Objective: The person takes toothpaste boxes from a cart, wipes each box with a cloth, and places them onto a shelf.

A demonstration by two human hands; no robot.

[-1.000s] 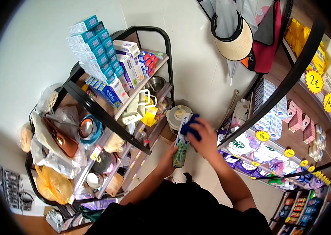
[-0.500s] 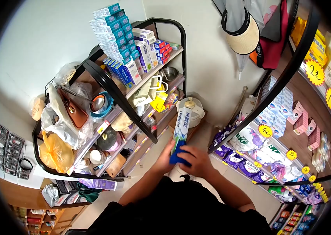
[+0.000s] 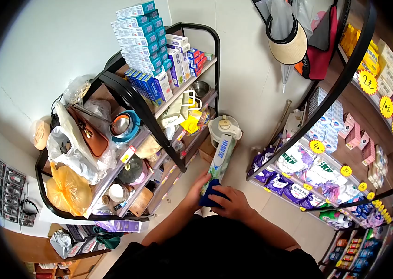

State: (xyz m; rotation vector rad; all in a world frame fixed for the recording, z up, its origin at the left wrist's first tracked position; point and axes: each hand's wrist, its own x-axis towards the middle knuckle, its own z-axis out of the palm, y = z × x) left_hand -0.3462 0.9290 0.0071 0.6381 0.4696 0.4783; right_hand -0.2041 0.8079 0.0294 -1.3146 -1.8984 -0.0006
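A long toothpaste box, white, green and blue with Chinese lettering, points away from me over the floor. My left hand is wrapped round its near end from the left side. In my right hand is a dark blue cloth, bunched against the near end of the box and covering part of it. The fingers of my right hand are curled over the cloth. Both hands are close together in front of my body.
To the left, a black-framed shelf carries stacked teal boxes, bags and bowls. A white lidded pot stands beyond the box. On the right, another shelf holds packaged goods with yellow price tags. Caps hang on the wall.
The toothpaste box has turned in my left hand, so one broad face shows instead of two narrower ones. The blue cloth has shifted slightly toward me, and the camera view has moved a little.
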